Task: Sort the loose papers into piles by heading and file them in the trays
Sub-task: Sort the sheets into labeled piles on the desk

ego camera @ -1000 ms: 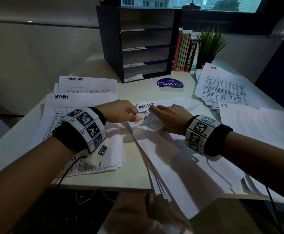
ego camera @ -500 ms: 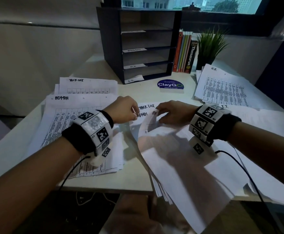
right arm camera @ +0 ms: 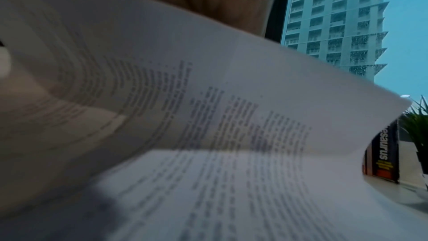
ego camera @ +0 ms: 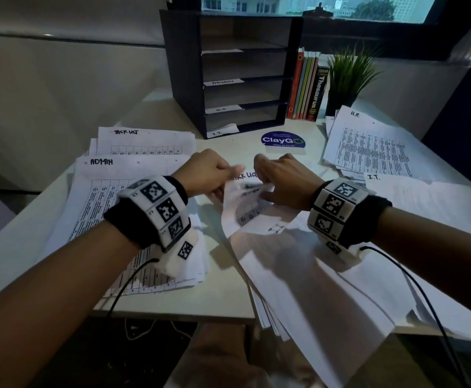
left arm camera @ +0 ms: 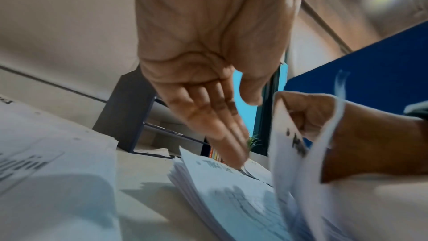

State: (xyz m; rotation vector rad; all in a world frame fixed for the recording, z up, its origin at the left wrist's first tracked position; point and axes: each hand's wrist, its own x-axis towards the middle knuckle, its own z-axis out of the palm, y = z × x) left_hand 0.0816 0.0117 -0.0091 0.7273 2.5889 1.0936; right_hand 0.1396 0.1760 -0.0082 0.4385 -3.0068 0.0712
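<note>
An unsorted stack of papers [ego camera: 298, 278] lies mid-table and overhangs the front edge. My right hand [ego camera: 281, 180] grips the far edge of a few top sheets [ego camera: 245, 211] and curls them up and back; they fill the right wrist view as lifted sheets [right arm camera: 185, 80]. My left hand [ego camera: 209, 175] has its fingers [left arm camera: 215, 116] straight, with the tips touching the uncovered sheet headed TASK LIST [left arm camera: 220, 169]. Sorted piles lie around: TASK LIST [ego camera: 144, 141], ADMIN [ego camera: 111, 197], H.R. [ego camera: 368, 147], I.T. [ego camera: 438, 203]. The dark tray rack [ego camera: 184, 79] stands at the back.
A row of books [ego camera: 307, 85] and a potted plant [ego camera: 349, 74] stand right of the rack, near the window. A blue ClayGo sticker [ego camera: 283, 141] lies on the table before the rack. Cables hang from both wristbands over the table's front edge.
Both hands moved farther up the stack. The right hand peeled the top sheets higher and back, and the left hand's fingers straightened onto the TASK LIST sheet beneath.
</note>
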